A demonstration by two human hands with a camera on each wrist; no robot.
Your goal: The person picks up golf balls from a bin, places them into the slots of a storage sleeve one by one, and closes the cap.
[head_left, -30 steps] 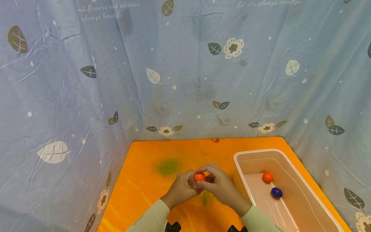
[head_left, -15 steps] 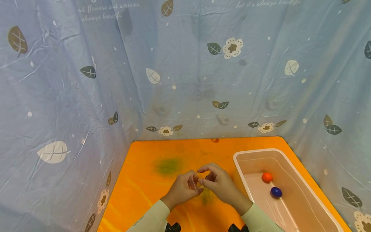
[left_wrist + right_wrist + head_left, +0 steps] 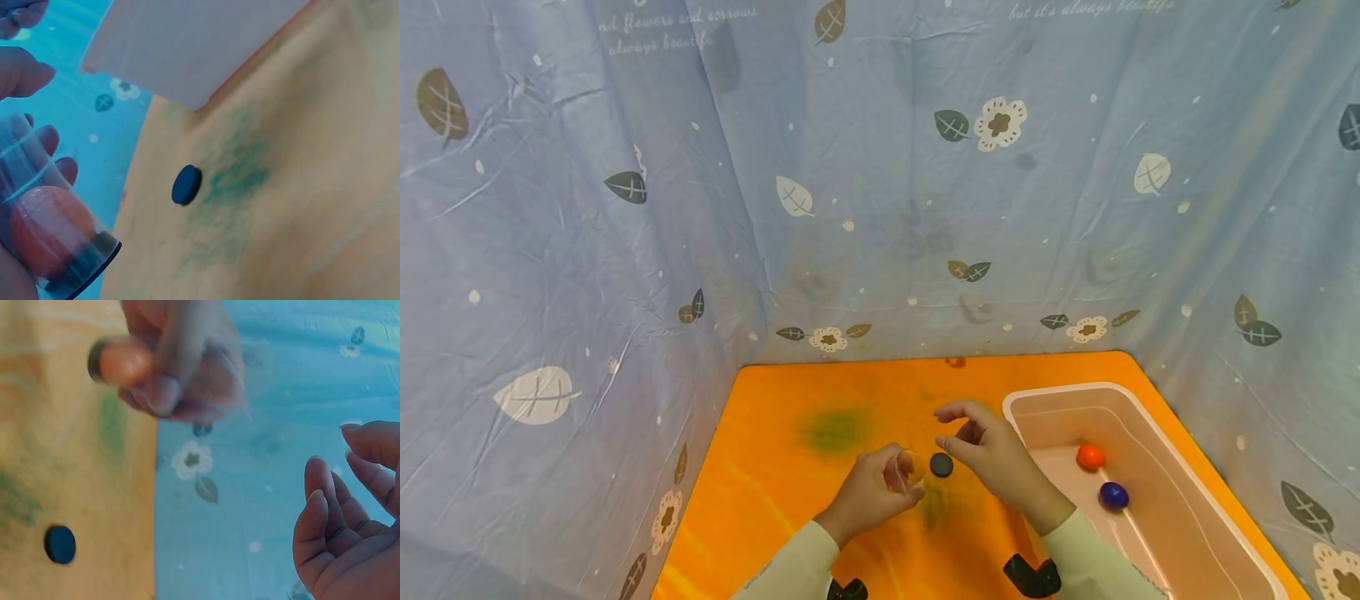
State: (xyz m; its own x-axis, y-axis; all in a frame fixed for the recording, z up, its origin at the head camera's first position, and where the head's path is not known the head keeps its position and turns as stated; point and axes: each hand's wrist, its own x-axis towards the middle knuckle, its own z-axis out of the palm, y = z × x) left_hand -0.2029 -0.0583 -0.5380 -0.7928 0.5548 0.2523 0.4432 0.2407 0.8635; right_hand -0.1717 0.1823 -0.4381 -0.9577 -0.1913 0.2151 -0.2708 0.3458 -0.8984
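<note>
In the head view, my left hand (image 3: 871, 485) grips a clear tapered cup (image 3: 910, 472) above the orange table. Inside the cup an orange ball (image 3: 51, 230) sits near its dark-edged end, as the left wrist view shows. My right hand (image 3: 992, 454) is raised to the right of the cup, apart from it. Its fingers are loosely bent and nothing lies between them in the right wrist view. Below and between the hands, a dark round disc (image 3: 942, 465) lies flat on the table.
A pale pink tub (image 3: 1022, 408) stands on the table's right side. An orange ball (image 3: 1090, 457) and a dark blue ball (image 3: 1114, 496) rest on its floor. A blue patterned curtain (image 3: 880, 208) encloses the table (image 3: 775, 400) at the back and sides.
The orange ball, first between both hands at the cup's mouth, has gone down into the cup. My right hand has moved away to the right, and the dark disc has come into sight.
</note>
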